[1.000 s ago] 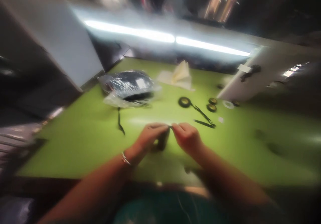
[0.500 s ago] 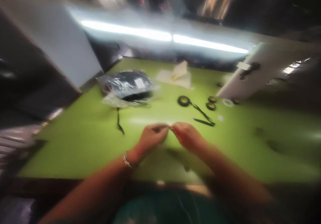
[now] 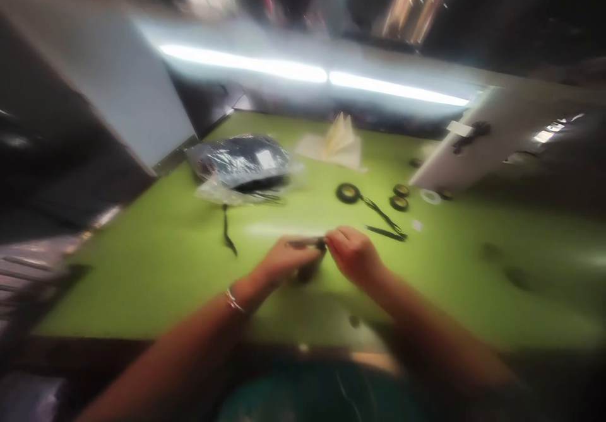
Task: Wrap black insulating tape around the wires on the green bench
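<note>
The bare left hand [image 3: 284, 258] and bare right hand [image 3: 354, 253] both pinch a small, dark, blurry thing [image 3: 320, 244], so little, slow finger moves should work best.

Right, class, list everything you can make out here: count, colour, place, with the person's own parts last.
Table: one, green, centre
Plastic bag: one, clear with dark contents, back left
Papers: count unclear, cream, back middle
Large roll: one, black and yellow, right of bag
Cord: count unclear, black, beside large roll
Small rolls: two, black and yellow, right of cord
Ring: one, white, right of small rolls
Strips: two, black, below cord and bag
Light tubes: two, white, above table
Side panels: two, pale, either side
Held piece: one, dark, between hands
Background: too blurred
Bracelet: one, silvery, left wrist
Left hand, right hand: one each, bare, front centre
</note>
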The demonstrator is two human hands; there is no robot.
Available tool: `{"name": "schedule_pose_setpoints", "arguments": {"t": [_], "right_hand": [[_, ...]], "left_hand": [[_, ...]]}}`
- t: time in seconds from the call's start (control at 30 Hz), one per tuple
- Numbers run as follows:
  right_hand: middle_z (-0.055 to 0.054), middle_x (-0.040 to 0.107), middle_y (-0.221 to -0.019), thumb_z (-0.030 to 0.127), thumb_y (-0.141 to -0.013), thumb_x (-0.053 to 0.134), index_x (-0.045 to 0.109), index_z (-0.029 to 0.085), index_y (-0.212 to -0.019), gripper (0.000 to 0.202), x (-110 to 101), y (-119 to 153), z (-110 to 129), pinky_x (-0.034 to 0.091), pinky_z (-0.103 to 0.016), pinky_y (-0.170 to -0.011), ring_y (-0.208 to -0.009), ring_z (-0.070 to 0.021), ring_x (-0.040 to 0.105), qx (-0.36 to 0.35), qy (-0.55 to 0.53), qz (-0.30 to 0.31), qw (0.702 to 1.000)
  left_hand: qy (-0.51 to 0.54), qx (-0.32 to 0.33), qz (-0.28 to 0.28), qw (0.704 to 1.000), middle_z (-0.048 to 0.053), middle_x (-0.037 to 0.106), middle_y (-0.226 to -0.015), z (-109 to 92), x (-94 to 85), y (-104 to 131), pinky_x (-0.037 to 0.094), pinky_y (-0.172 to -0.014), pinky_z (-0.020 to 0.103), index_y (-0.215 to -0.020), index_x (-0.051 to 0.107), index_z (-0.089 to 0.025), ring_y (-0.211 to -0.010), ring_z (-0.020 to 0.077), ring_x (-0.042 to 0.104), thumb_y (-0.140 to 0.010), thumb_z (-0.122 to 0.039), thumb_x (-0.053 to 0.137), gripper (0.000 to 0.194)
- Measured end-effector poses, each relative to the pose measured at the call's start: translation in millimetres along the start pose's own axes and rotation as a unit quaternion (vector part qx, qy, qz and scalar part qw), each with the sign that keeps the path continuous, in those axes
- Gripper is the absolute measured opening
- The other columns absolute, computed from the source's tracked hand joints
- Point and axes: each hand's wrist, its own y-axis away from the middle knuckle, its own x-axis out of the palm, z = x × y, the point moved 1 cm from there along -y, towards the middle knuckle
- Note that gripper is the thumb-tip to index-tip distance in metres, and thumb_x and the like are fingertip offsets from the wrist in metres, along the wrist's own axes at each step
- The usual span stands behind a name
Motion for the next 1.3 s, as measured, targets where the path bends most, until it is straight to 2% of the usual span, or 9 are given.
{"name": "schedule_pose_setpoints", "arguments": {"t": [0.1,0.2,0.3,0.43,0.53,0.63,0.83,1.0,1.3], "right_hand": [[-0.003,0.052,-0.065,0.019,-0.094,0.042,0.057,0.018,-0.074,0.025,0,0,-1,0.034,-0.027,-0.058,-0.061,-0.0155,0.044,-0.011,0.021,-0.018,1.000],[-0.003,0.053,-0.065,0.020,-0.094,0.042,0.057,0.018,-0.076,0.024,-1,-1,0,0.034,-0.027,-0.059,-0.061,-0.0151,0.045,-0.006,0.000,-0.014,1.000],[-0.002,0.054,-0.066,0.020,-0.094,0.043,0.058,0.018,-0.077,0.023,-3,-1,2,0.036,-0.026,-0.060,-0.061,-0.0147,0.046,-0.004,-0.028,-0.010,1.000],[-0.002,0.055,-0.067,0.022,-0.095,0.043,0.058,0.018,-0.079,0.022,-6,0,4,0.037,-0.025,-0.061,-0.062,-0.0143,0.047,0.004,-0.056,-0.010,0.998],[-0.002,0.054,-0.066,0.022,-0.095,0.043,0.058,0.018,-0.078,0.023,-5,0,5,0.036,-0.025,-0.061,-0.062,-0.0143,0.047,0.011,-0.049,-0.015,0.999],[-0.002,0.054,-0.064,0.021,-0.095,0.043,0.057,0.018,-0.076,0.023,-2,1,7,0.035,-0.026,-0.060,-0.061,-0.0143,0.046,0.019,-0.014,-0.034,0.999],[-0.002,0.053,-0.062,0.019,-0.094,0.046,0.056,0.018,-0.074,0.022,1,2,9,0.032,-0.027,-0.059,-0.060,-0.0146,0.044,0.011,0.069,-0.077,0.995],[-0.002,0.054,-0.064,0.017,-0.093,0.047,0.056,0.018,-0.077,0.019,4,3,9,0.033,-0.028,-0.059,-0.062,-0.0158,0.045,0.000,0.073,-0.074,0.995],[-0.004,0.054,-0.069,0.017,-0.094,0.045,0.056,0.019,-0.080,0.017,6,3,13,0.039,-0.028,-0.063,-0.067,-0.0168,0.046,0.018,0.009,-0.058,0.998]], "left_hand": [[-0.060,0.020,-0.052,0.997,0.002,0.060,-0.068,2,2.6,-2,0.039,-0.055,0.024,-0.087,0.072,-0.013,-0.060,0.0129,0.052,-0.070,-0.026,0.068,0.022],[-0.106,0.103,-0.130,0.980,0.004,0.060,-0.077,1,6.3,-2,0.044,-0.066,0.027,-0.077,0.070,-0.013,-0.071,0.0150,0.055,-0.069,-0.025,0.068,0.015],[-0.077,0.165,-0.110,0.977,0.007,0.064,-0.089,-4,8.2,0,0.045,-0.083,0.030,-0.083,0.070,-0.014,-0.087,0.0185,0.058,-0.073,-0.025,0.068,0.016],[0.030,0.099,-0.017,0.995,0.004,0.066,-0.080,-7,5.7,2,0.045,-0.073,0.027,-0.083,0.069,-0.015,-0.077,0.0158,0.058,-0.077,-0.031,0.067,0.017],[0.071,0.041,0.001,0.997,0.003,0.065,-0.076,-5,4.0,2,0.043,-0.065,0.026,-0.080,0.069,-0.014,-0.070,0.0143,0.056,-0.076,-0.033,0.069,0.020],[0.074,0.028,-0.018,0.997,0.004,0.065,-0.073,-2,5.1,1,0.042,-0.063,0.025,-0.079,0.072,-0.013,-0.067,0.0136,0.055,-0.075,-0.035,0.069,0.023],[0.089,0.080,-0.048,0.992,0.005,0.070,-0.080,-6,10.5,1,0.044,-0.080,0.028,-0.088,0.075,-0.015,-0.081,0.0170,0.060,-0.076,-0.034,0.070,0.024],[0.066,0.055,-0.086,0.993,0.002,0.065,-0.064,-7,10.7,3,0.041,-0.062,0.023,-0.072,0.072,-0.013,-0.060,0.0108,0.051,-0.076,-0.040,0.069,0.027],[0.075,0.057,-0.146,0.985,0.003,0.064,-0.061,-1,10.7,3,0.036,-0.054,0.021,-0.066,0.070,-0.011,-0.056,0.0098,0.048,-0.074,-0.045,0.070,0.035]]}}
